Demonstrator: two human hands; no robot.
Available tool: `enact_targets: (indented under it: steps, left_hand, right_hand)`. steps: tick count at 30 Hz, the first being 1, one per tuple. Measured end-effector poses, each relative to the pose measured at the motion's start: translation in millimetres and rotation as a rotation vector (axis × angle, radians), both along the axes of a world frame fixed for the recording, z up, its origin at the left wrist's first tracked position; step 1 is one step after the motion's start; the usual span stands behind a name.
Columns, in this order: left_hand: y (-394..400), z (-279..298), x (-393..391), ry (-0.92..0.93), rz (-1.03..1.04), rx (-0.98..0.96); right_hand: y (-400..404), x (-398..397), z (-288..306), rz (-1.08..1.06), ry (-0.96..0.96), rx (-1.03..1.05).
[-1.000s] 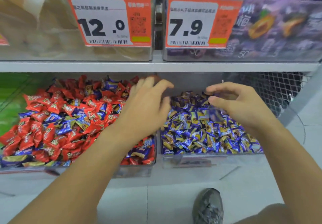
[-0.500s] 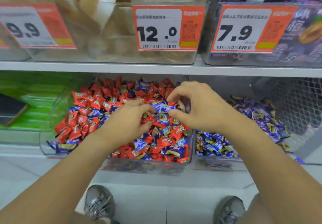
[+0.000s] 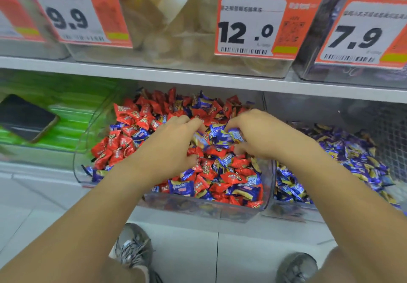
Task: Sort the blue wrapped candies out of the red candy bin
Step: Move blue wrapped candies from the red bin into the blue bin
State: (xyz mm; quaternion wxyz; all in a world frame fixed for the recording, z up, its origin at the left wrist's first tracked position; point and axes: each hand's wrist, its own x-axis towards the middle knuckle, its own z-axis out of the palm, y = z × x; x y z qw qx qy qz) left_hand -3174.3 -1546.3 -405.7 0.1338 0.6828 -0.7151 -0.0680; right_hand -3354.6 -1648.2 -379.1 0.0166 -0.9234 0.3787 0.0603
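We see both hands deep in the clear red candy bin that sits on the lower shelf, in the middle of the scene; the bin holds a heap of red candies with blue candies mixed all through it, some near the front wall and some at the far end; the right hand has its fingers curled round a small bunch of blue candies at the middle of the heap, so it holds them; the left hand lies just beside it with its fingers bent down into the pile, and we cannot tell whether it holds a candy, since the fingertips are buried among the wrappers; to the right, touching the red bin or just beside it, stands a second clear bin filled with blue and gold wrapped candies; to the left lies a green tray with a dark phone resting on it; on the shelf above, clear boxes carry orange price tags reading 9.9, 12.0 and 7.9; near us, at the bottom, two grey shoes stand on the pale tiled floor.
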Motion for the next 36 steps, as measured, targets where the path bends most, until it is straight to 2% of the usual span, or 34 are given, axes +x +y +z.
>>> enact_targets:
  steps: [4, 10, 13, 16, 18, 23, 25, 29, 34, 36]
  left_hand:
    - [-3, 2, 4, 0.097, 0.005, 0.005]
    - [-12, 0, 0, 0.123, 0.017, -0.083]
    - [-15, -3, -5, 0.096, -0.002, -0.063]
    - [-22, -6, -11, -0.021, -0.034, 0.005]
    - [-26, -7, -12, -0.079, -0.024, 0.059]
    - [-30, -9, -15, -0.191, 0.029, 0.078]
    - [-30, -7, -17, -0.158, 0.039, 0.072]
    - [-30, -1, -14, 0.023, 0.076, 0.014]
    - [-27, 6, -5, 0.154, 0.091, -0.041]
    - [-26, 7, -1, 0.187, 0.082, -0.04]
  right_hand:
    - [-3, -5, -3, -0.019, -0.226, 0.089]
    - [-5, -8, -4, 0.044, -0.363, 0.035]
    - [-6, -3, -7, 0.058, -0.246, 0.066]
    - [-1, 5, -10, 0.022, -0.043, 0.05]
    - [0, 11, -14, 0.033, 0.027, 0.006]
    - [4, 23, -21, 0.044, -0.048, 0.098]
    - [6, 22, -17, 0.052, -0.086, 0.152]
    - [7, 13, -12, 0.037, -0.174, 0.15]
    - [-1, 4, 4, -0.195, -0.379, -0.11]
    - [-6, 0, 9, -0.236, -0.421, -0.071]
